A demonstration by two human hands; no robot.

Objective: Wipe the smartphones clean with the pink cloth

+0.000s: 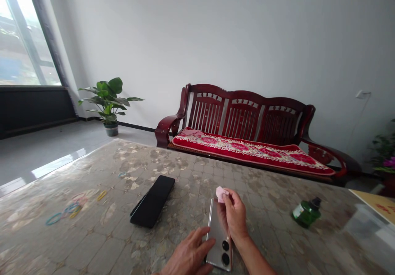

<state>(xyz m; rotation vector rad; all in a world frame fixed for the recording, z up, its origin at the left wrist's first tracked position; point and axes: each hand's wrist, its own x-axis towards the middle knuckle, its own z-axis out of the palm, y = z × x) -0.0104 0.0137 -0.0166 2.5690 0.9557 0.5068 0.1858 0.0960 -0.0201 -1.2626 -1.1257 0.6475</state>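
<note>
A silver smartphone [219, 229] lies on the table with its shiny back up, two large round camera lenses at the end nearest me. My left hand [193, 252] grips its left edge, fingers reaching onto the back. My right hand [236, 215] pinches a small pale pink pad [221, 193] between thumb and fingertips, over the phone's far end. Whether the pad touches the phone I cannot tell. To the left rests a black, phone-shaped item [153, 201]; whether it is a phone or a case is unclear.
Several coloured rubber bands [72, 209] lie at the table's left. On the right stand a green bottle [306, 213] with a black top and a clear plastic box [361, 234]. Beyond the patterned tabletop [114, 246] are a red wooden bench [240, 114] and a potted plant [109, 102].
</note>
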